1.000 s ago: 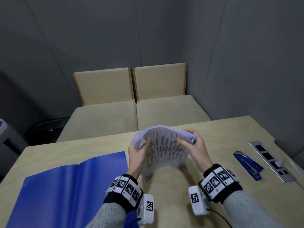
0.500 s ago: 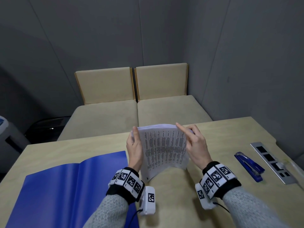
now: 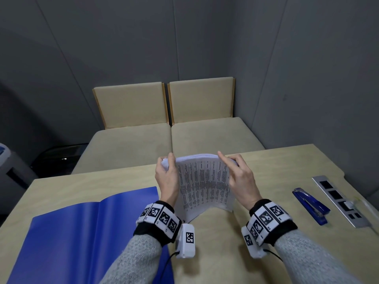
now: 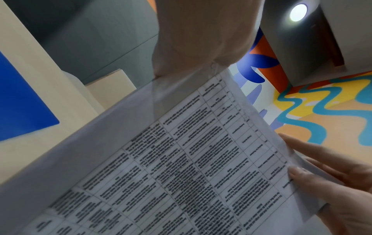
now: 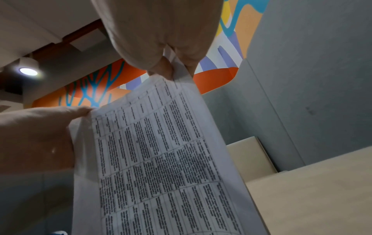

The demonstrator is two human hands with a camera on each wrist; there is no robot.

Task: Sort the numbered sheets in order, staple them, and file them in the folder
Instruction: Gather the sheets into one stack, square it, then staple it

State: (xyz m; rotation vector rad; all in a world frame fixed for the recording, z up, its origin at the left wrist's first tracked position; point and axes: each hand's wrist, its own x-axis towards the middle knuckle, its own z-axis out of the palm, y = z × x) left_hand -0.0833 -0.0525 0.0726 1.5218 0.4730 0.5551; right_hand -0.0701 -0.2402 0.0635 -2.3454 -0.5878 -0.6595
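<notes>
A stack of printed sheets stands raised above the table's middle, its top edge bent over toward me. My left hand grips the stack's top left corner, thumb on the front. My right hand holds the top right corner, its forefinger lifted off the paper. The left wrist view shows the printed sheets with rows of text; the right wrist view shows the sheets pinched at the top corner. An open blue folder lies flat at the left. A blue stapler lies at the right.
The beige table carries a silver socket strip past the stapler, near the right edge. Two beige upholstered seats stand behind the table against grey walls. A dark bin stands on the floor at the left.
The stack has been squared up and pulled more upright. My left thumb has slid from the front face to the top left corner. My right forefinger has lifted from the top edge.
</notes>
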